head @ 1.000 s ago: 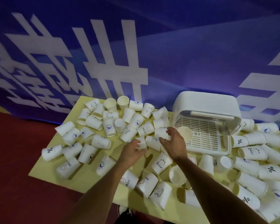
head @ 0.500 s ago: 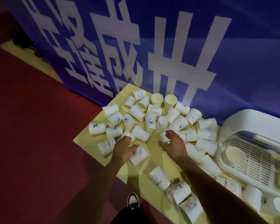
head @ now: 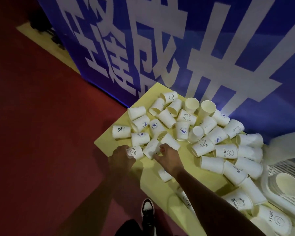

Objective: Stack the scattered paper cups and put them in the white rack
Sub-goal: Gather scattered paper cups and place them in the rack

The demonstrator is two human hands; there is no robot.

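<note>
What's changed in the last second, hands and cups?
The right hand came away from the white rack, leaving a cup in it, and moved left to pinch a plain cup. The left hand shifted left too and now grips a HELLO cup. The other scattered cups lie as before.

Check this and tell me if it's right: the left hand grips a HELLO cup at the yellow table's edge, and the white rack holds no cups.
Not right. The head view shows a paper cup lying in the white rack, mouth towards the camera. The rest holds: the left hand grips the HELLO cup at the yellow table's edge.
</note>
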